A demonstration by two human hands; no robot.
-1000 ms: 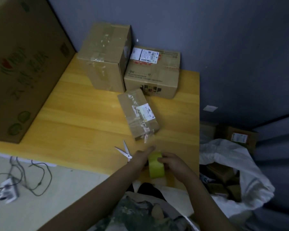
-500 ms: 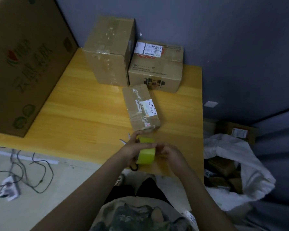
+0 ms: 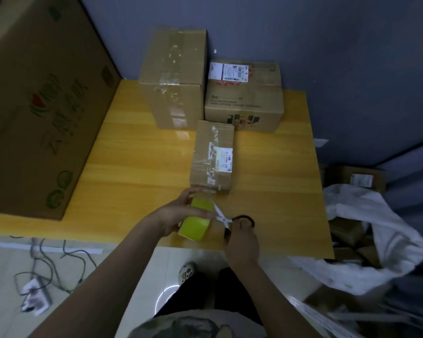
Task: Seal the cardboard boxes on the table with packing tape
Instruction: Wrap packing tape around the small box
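Observation:
A yellow-green roll of packing tape is held by my left hand just above the wooden table, near its front edge. My right hand grips black-handled scissors, their blades pointing at the roll. Directly beyond the roll lies a small flat cardboard box with a white label and old tape strips. Behind it stand a tall taped box and a wider labelled box against the wall.
A very large printed carton fills the table's left side. Right of the table, a white bag with boxes sits on the floor beside another labelled box. Cables and a power strip lie on the floor at left.
My right hand let go of the roll and picked up the scissors, which were lying on the table. The roll moved slightly toward the small box, still held by my left hand.

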